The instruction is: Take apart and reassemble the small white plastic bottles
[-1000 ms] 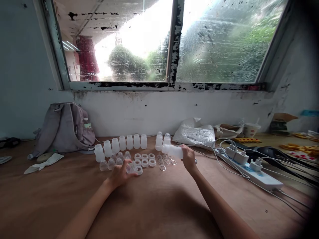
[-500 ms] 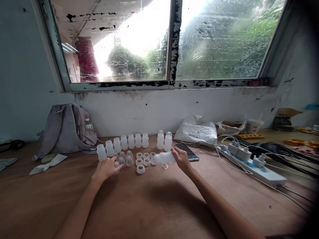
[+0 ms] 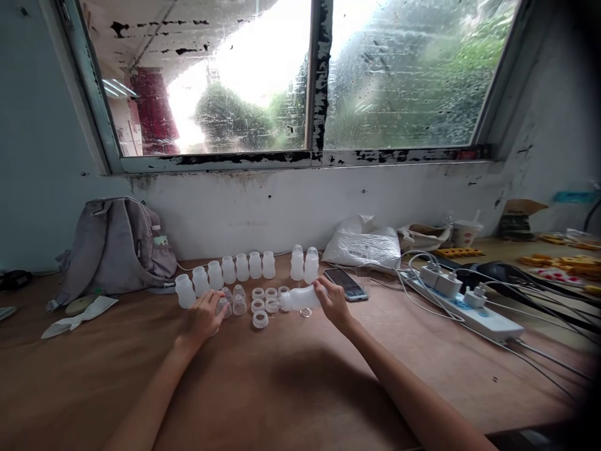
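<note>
My right hand (image 3: 332,302) grips a white plastic bottle (image 3: 298,298) lying on its side just above the wooden table (image 3: 291,382), its mouth pointing left. My left hand (image 3: 204,315) is curled over a clear dome cap (image 3: 222,307) among a few such caps. Between the hands lie white screw rings (image 3: 260,319) and a thin clear ring (image 3: 305,312). A row of several upright white bottles (image 3: 228,269) stands behind, with two capped bottles (image 3: 303,263) to their right.
A grey backpack (image 3: 113,247) leans on the wall at left, white gloves (image 3: 75,316) before it. A phone (image 3: 346,284), a white bag (image 3: 364,245), a power strip (image 3: 469,310) with plugs and cables lie at right.
My left hand left the screw ring on the table and moved left to the dome caps. My right hand brought the bottle left and lower, toward the rings.
</note>
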The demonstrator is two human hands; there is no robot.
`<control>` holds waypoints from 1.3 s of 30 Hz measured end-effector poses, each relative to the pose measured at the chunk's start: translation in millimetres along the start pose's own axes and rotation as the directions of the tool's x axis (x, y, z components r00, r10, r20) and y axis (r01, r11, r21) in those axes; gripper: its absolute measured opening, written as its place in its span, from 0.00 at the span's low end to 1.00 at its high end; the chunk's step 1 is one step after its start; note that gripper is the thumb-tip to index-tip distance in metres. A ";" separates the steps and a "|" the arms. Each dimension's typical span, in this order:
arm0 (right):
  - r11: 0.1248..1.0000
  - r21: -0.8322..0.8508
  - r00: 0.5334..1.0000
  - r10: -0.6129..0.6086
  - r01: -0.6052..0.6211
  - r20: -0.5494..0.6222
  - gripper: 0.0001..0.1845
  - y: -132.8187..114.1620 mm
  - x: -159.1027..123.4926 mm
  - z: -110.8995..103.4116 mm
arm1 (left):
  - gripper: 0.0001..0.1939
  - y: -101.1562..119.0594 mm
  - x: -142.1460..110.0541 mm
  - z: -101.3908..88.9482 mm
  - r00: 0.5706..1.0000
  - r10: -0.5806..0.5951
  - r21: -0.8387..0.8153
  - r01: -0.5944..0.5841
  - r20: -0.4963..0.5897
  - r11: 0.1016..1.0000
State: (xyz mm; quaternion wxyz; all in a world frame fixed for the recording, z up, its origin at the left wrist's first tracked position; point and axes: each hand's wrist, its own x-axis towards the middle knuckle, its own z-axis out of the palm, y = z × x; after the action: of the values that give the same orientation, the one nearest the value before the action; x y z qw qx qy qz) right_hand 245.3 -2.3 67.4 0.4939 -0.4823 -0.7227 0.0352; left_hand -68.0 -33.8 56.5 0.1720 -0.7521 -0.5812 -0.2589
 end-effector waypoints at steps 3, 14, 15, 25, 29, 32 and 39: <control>1.000 0.000 1.000 -0.012 0.012 0.027 0.18 -12.4 -6.0 4.1 | 0.14 31.1 -11.6 12.0 0.982 0.132 -0.181 -0.156 -0.136 0.971; 0.983 0.052 0.965 -0.183 0.177 0.188 0.09 -49.1 -34.0 23.1 | 0.20 70.4 -27.5 19.5 0.969 0.243 -0.375 -0.240 -0.040 0.895; 0.982 0.048 0.965 -0.190 0.184 0.183 0.08 -50.1 -35.6 24.0 | 0.19 69.2 -27.4 19.6 0.973 0.231 -0.345 -0.220 -0.011 0.913; 0.942 0.288 0.926 0.056 -0.172 0.373 0.16 -67.4 -46.9 35.2 | 0.08 65.7 -27.5 29.7 0.986 0.127 -0.129 -0.113 0.112 0.985; 0.802 0.233 0.697 0.289 -0.551 0.656 0.23 -55.4 -42.9 41.8 | 0.06 55.5 -25.6 32.5 0.968 0.175 -0.103 -0.159 0.178 0.982; 0.782 0.309 0.719 0.240 -0.541 0.652 0.22 -52.2 -43.3 44.5 | 0.07 50.4 -25.8 35.0 0.953 0.226 -0.171 -0.193 0.202 0.966; 0.937 0.315 0.893 -0.008 -0.151 0.451 0.16 -62.1 -45.0 39.3 | 0.05 43.5 -25.4 20.2 0.951 0.249 -0.395 -0.161 0.183 0.904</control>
State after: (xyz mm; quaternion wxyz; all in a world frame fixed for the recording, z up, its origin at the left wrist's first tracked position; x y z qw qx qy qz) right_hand 176.9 -51.7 49.6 0.3897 -0.3950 -0.7806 0.2878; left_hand -27.1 -54.0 27.1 -0.0169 -0.8530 -0.4539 -0.2570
